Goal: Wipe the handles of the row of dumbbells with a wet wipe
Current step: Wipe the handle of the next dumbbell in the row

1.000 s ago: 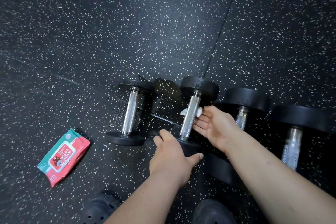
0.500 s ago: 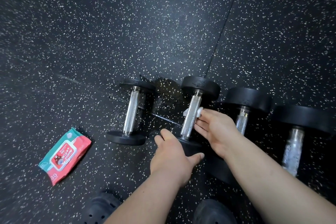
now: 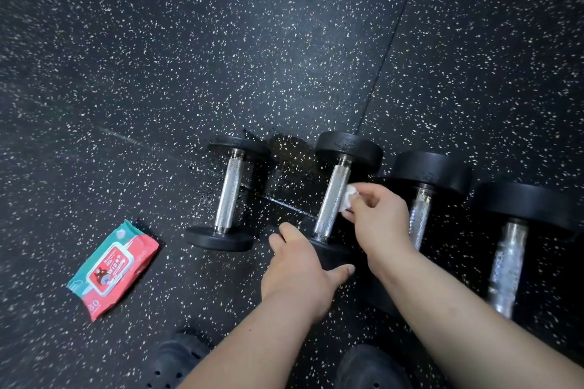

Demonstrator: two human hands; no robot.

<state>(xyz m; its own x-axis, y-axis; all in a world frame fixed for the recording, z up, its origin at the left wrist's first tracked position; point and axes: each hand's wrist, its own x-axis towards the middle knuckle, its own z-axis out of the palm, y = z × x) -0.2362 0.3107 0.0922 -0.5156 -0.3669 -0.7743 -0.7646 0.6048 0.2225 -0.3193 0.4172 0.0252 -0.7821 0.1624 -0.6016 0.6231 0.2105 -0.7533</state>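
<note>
A crumpled white wet wipe (image 3: pixel 348 203) is pinched by the right hand (image 3: pixel 376 215) against the knurled steel handle (image 3: pixel 331 199) of the second black dumbbell, its near head (image 3: pixel 332 257) gripped by the left hand (image 3: pixel 300 265); the glistening third handle (image 3: pixel 418 219) and fourth handle (image 3: pixel 505 265) are judged done, the dry leftmost handle (image 3: pixel 229 196) outstanding.

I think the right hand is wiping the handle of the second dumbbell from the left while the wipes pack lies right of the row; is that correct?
Not quite: the head view shows the wipes pack lying left of the row, past the leftmost dumbbell. The right hand does press the wet wipe to that second dumbbell's handle.
</note>
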